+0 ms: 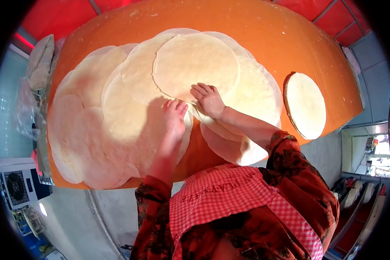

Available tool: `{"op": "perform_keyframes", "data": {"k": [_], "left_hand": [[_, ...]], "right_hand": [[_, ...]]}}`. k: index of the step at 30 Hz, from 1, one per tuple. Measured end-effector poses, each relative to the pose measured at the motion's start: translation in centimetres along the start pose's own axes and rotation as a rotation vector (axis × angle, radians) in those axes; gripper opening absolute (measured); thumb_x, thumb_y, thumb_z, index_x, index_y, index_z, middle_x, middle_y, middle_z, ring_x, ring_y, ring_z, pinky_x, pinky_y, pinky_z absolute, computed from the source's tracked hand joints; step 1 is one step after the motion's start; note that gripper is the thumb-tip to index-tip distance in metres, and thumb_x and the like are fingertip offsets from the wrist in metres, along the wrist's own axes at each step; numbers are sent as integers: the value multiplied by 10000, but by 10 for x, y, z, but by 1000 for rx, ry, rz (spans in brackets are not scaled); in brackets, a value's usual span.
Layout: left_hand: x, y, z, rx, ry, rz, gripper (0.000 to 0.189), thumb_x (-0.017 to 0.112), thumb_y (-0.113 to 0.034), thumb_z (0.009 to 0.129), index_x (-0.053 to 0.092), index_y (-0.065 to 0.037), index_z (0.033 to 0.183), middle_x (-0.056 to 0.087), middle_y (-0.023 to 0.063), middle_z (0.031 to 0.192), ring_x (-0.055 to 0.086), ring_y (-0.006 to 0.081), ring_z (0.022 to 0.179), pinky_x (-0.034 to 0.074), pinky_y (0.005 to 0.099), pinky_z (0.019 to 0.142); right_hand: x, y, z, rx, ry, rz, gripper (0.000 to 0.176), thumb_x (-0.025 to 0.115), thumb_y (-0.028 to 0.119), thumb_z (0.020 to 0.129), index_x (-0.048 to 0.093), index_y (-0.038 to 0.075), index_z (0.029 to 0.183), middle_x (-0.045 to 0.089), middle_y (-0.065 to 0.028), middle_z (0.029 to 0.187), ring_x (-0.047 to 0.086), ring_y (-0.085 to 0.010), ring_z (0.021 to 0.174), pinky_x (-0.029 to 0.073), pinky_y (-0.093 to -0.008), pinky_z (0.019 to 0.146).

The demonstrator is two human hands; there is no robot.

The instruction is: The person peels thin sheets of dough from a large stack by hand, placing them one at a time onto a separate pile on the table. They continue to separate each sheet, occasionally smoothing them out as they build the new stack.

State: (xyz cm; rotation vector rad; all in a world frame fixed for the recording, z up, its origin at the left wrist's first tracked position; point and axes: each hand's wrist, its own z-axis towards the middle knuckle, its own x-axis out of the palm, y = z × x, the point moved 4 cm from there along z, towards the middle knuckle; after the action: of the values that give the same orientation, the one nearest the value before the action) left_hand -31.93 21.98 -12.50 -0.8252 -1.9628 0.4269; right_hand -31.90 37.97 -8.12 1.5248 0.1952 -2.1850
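Many thin, round, pale dough sheets [117, 125] overlap across the orange table [134, 19]. On top of them lies one round dough sheet [195, 65] with a slightly raised left edge. My right hand [209, 100] rests on its near edge, palm down, fingers stretched out. Just left of it, my left hand [175, 116] is at the same near rim with its fingers apart and a little bent. Between the two hands the dough edge looks creased. Neither hand visibly grips anything, though the left thumb is hard to make out.
A separate round stack of dough sheets [307, 106] lies at the table's right side. A cloth bundle [41, 60] and a clear plastic bag [26, 108] are at the left edge. A checked apron [221, 195] is against the table's near side.
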Motion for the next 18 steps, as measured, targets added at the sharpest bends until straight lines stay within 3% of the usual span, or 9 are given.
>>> {"op": "perform_keyframes", "data": {"k": [2,5,10,13,14,17,18], "left_hand": [[0,0,5,-29,97,-107,379,559,-120,908,359,-34,1218,478,167,1170,527,328,1111,493,441,939],[7,-8,1,-82,163,-244,311,519,-145,938,386,-6,1182,463,216,1247,492,368,1165,463,497,991],[17,-17,-7,-130,340,-312,372,450,-188,979,344,19,1269,413,254,1332,440,413,1232,385,551,1054],[16,-10,-4,-171,227,-325,401,403,-207,993,268,9,1303,378,280,1344,402,424,1266,326,562,1090],[14,-8,-3,-185,251,-334,332,416,-218,991,353,-5,1238,442,236,1295,439,415,1233,349,565,1071],[-22,2,6,-78,372,-302,311,534,-197,944,447,-70,1214,517,123,1158,526,329,1124,438,498,1002],[-26,-13,-8,98,273,-183,190,582,-170,910,515,-116,1079,553,60,1032,569,249,1021,492,419,905]], "right_hand": [[-3,-1,-3,-30,-37,-1,548,593,419,830,541,69,1249,522,-89,1318,471,-266,1222,367,-439,974],[-12,-3,4,-26,6,68,595,601,429,824,510,65,1286,528,-102,1310,468,-269,1228,376,-436,963],[-6,-16,16,-47,357,120,700,656,303,770,394,50,1369,511,-109,1334,459,-292,1250,383,-437,999],[-8,-21,13,90,205,50,687,655,284,767,404,49,1361,553,-112,1285,510,-304,1198,404,-412,983],[-10,-18,14,37,82,-29,701,666,306,791,387,52,1382,604,-123,1198,580,-308,1092,450,-391,921],[-22,-22,45,73,307,608,459,621,246,851,556,8,1238,587,-156,1240,560,-332,1123,395,-382,1004],[1,-77,74,281,343,522,380,573,273,875,614,38,1170,617,-167,1176,583,-307,1091,416,-390,963]]}}
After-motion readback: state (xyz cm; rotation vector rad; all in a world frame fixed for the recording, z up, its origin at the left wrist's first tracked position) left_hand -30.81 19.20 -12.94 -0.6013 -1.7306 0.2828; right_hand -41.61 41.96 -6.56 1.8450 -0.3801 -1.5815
